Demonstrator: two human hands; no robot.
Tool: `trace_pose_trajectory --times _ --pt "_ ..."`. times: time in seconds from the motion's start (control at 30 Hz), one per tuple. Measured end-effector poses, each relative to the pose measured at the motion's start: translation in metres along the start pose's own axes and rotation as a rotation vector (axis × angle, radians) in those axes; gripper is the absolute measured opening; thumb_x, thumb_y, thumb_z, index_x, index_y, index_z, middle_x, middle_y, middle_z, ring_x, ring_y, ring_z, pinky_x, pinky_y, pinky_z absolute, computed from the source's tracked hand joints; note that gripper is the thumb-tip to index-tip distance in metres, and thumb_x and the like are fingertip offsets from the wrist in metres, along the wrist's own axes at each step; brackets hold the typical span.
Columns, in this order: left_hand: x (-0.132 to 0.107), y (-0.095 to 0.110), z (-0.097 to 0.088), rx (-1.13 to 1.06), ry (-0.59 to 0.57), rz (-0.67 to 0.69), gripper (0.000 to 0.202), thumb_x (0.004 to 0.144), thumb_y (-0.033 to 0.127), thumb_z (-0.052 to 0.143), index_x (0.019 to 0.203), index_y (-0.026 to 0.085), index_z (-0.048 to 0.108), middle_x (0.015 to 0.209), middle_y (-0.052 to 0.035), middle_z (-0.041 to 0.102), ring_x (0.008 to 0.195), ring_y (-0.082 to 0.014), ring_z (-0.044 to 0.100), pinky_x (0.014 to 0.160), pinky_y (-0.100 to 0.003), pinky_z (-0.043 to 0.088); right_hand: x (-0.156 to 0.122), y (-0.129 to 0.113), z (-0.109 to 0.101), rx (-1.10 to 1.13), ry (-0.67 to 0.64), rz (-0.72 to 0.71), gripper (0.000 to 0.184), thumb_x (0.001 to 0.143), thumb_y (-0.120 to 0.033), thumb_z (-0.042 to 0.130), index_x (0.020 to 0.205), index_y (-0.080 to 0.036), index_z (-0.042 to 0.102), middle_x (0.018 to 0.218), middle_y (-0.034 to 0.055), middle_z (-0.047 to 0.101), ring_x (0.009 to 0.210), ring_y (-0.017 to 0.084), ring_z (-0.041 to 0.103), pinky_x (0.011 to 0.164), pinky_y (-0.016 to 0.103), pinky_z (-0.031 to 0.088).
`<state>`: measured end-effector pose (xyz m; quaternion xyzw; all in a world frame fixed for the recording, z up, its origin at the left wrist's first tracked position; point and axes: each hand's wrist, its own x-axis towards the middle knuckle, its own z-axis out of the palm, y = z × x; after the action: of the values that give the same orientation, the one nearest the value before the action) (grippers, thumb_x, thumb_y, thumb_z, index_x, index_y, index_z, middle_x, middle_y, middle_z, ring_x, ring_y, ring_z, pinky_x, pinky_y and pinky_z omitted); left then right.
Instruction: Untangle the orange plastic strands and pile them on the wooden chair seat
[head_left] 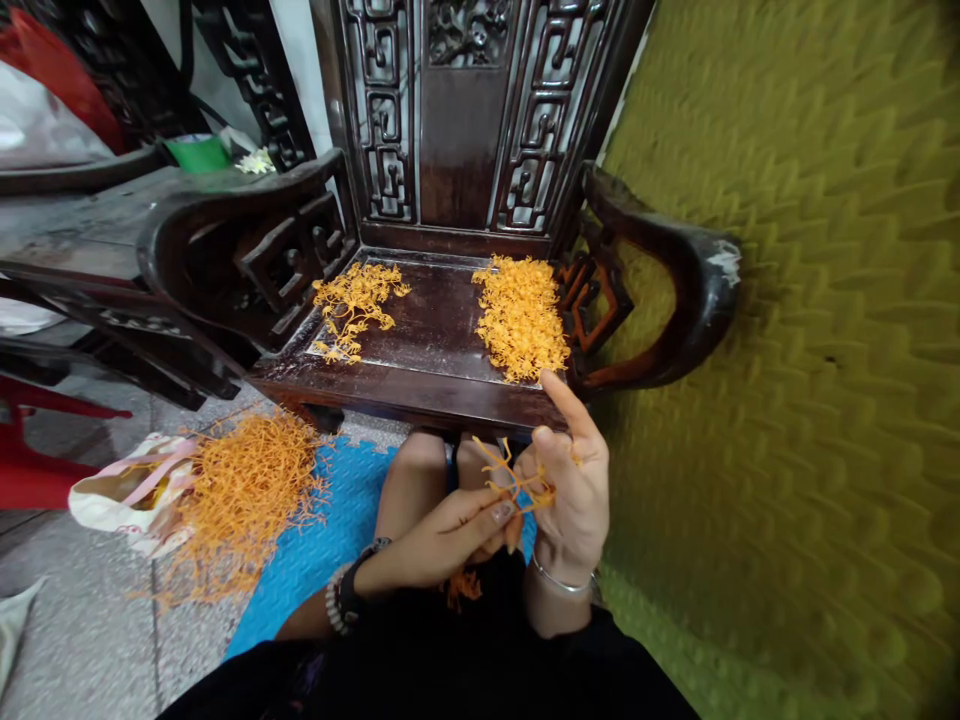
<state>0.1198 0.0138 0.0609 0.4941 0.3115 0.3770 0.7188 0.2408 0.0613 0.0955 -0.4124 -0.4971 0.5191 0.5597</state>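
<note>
- At nine o'clock, a red plastic stool [34, 455] showed at the edge of the view.
- At eight o'clock, a pale cloth bag [101, 508] with pink handles lay tipped and open on the grey floor [82, 600].
- At ten o'clock, a green roll [197, 152] sat on a dark side table [82, 220].
- Also at eight o'clock, a large heap of orange strands [251, 480] touched the bag and spread onto a blue mat [274, 600].
- Nearer the centre at ten o'clock, a loose yellow-orange cluster [360, 300] lay on the seat of a carved wooden chair [439, 320].
- At six o'clock, the left hand [450, 535], a beaded bracelet [335, 600] on its wrist, had thumb and fingers pinched on a branched orange piece [521, 482] at five o'clock.
- Just off centre at two o'clock, a denser yellow-orange pile [521, 318] covered the seat's right end.
- At five o'clock, the right hand [577, 480], wearing a silver bangle [561, 580], held its index finger and thumb raised; the piece crossed in front of its palm, though whether the lower fingers gripped it I could not tell.
- At three o'clock stood olive-green padding [795, 330].
</note>
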Motion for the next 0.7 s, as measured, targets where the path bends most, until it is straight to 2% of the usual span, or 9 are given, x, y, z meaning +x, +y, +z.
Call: trace_pose_trajectory --times 0.07,0.13,0.23,0.37,0.5,0.6,0.67,0.7 --pt "0.000 -0.003 0.000 -0.015 0.016 0.033 0.043 0.091 0.056 0.045 0.074 0.017 0.049 0.058 0.0054 0.035 0.050 -0.0077 0.025 0.048 -0.025 0.021 0.002 -0.004 0.003 0.004 -0.013 -0.041 0.059 0.081 -0.043 0.059 0.136 -0.022 0.047 0.040 -0.0141 0.022 0.030 0.008 0.014 0.029 0.021 0.023" --pt "-0.001 -0.005 0.000 -0.024 0.040 0.058 0.041 0.092 0.054 0.045 0.073 0.017 0.047 0.059 0.0052 0.036 0.050 -0.0076 0.026 0.048 -0.025 0.021 0.003 -0.006 0.007 -0.002 0.006 -0.103 0.060 0.085 -0.040 0.054 0.141 -0.023 0.042 0.040 -0.0139 0.020 0.030 0.008 0.014 0.029 0.022 0.025" --pt "-0.001 -0.005 0.000 -0.070 0.062 0.069 0.041 0.092 0.053 0.044 0.073 0.017 0.046 0.055 0.0057 0.034 0.048 -0.0071 0.025 0.046 -0.026 0.018 0.006 -0.007 0.013 -0.037 0.183 -0.207 0.057 0.088 -0.035 0.053 0.143 -0.024 0.039 0.041 -0.0116 0.029 0.031 0.009 0.023 0.033 0.023 0.029" --pt "0.001 -0.005 0.000 -0.097 0.045 0.099 0.039 0.094 0.049 0.043 0.072 0.017 0.046 0.056 0.0052 0.034 0.048 -0.0072 0.025 0.046 -0.026 0.017 0.011 -0.015 0.019 0.018 0.511 -0.370 0.054 0.087 -0.027 0.060 0.140 -0.026 0.044 0.045 -0.0088 0.040 0.035 0.009 0.036 0.039 0.024 0.036" --pt "-0.001 -0.006 -0.001 -0.048 0.060 0.109 0.040 0.095 0.050 0.040 0.073 0.017 0.047 0.056 0.0050 0.035 0.048 -0.0073 0.026 0.046 -0.025 0.019 0.013 -0.023 0.028 0.046 0.615 -0.513 0.047 0.084 -0.022 0.065 0.130 -0.030 0.055 0.043 -0.0090 0.040 0.034 0.008 0.033 0.037 0.024 0.033" --pt "-0.004 -0.004 -0.002 -0.006 0.073 0.111 0.041 0.095 0.050 0.040 0.073 0.017 0.047 0.055 0.0049 0.036 0.048 -0.0073 0.028 0.046 -0.024 0.020 0.019 -0.026 0.038 0.038 0.713 -0.585 0.043 0.085 -0.022 0.064 0.127 -0.030 0.058 0.045 -0.0087 0.036 0.034 0.008 0.032 0.036 0.025 0.034" --pt "-0.006 -0.004 -0.003 0.005 0.077 0.108 0.041 0.096 0.050 0.039 0.072 0.017 0.047 0.054 0.0048 0.037 0.048 -0.0072 0.028 0.047 -0.024 0.020 0.027 -0.030 0.038 -0.018 0.789 -0.629 0.042 0.087 -0.025 0.061 0.129 -0.030 0.055 0.050 -0.0059 0.043 0.035 0.009 0.034 0.036 0.026 0.034" --pt "-0.007 -0.005 -0.005 0.007 0.087 0.097 0.041 0.095 0.050 0.040 0.071 0.017 0.046 0.054 0.0047 0.037 0.048 -0.0070 0.029 0.047 -0.023 0.021 0.032 -0.034 0.034 -0.080 0.754 -0.634 0.041 0.091 -0.029 0.055 0.132 -0.029 0.052 0.056 -0.0034 0.049 0.036 0.009 0.035 0.036 0.026 0.034"
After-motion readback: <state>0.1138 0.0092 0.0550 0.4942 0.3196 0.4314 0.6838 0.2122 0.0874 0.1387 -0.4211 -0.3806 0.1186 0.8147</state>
